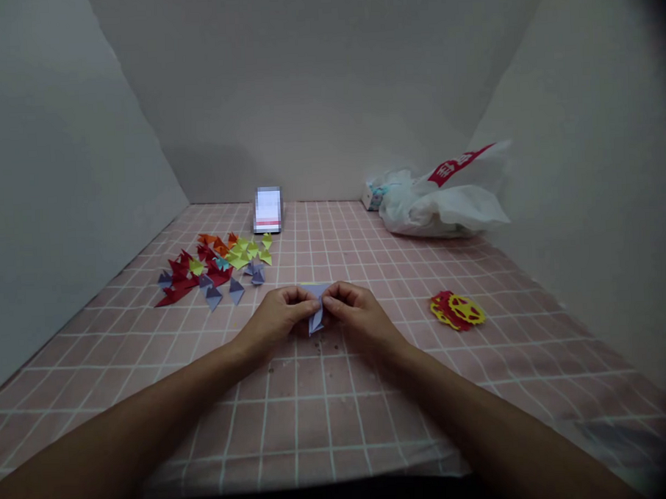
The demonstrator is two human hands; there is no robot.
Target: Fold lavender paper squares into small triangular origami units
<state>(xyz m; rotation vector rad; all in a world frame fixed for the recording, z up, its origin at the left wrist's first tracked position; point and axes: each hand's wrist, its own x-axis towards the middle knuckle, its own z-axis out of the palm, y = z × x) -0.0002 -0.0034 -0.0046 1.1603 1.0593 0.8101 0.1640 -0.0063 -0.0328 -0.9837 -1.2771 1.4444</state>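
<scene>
Between my two hands, above the middle of the table, is a partly folded piece of lavender origami paper (315, 322). My left hand (285, 310) pinches its left side between thumb and fingers. On the other side my right hand (353, 307) pinches it as well, thumb in front. A narrow folded flap points down below the fingertips, and a flat lavender part shows behind them. Part of the paper is hidden by the fingers. A thin yellow edge peeks out at the top behind it.
Left of my hands lies a cluster of folded paper pieces (217, 265) in red, orange, yellow and lavender. A phone (268, 210) stands behind it. Red and yellow cut-out discs (457, 310) lie to the right. A white plastic bag (447, 209) and a small box (371, 195) sit at the back right.
</scene>
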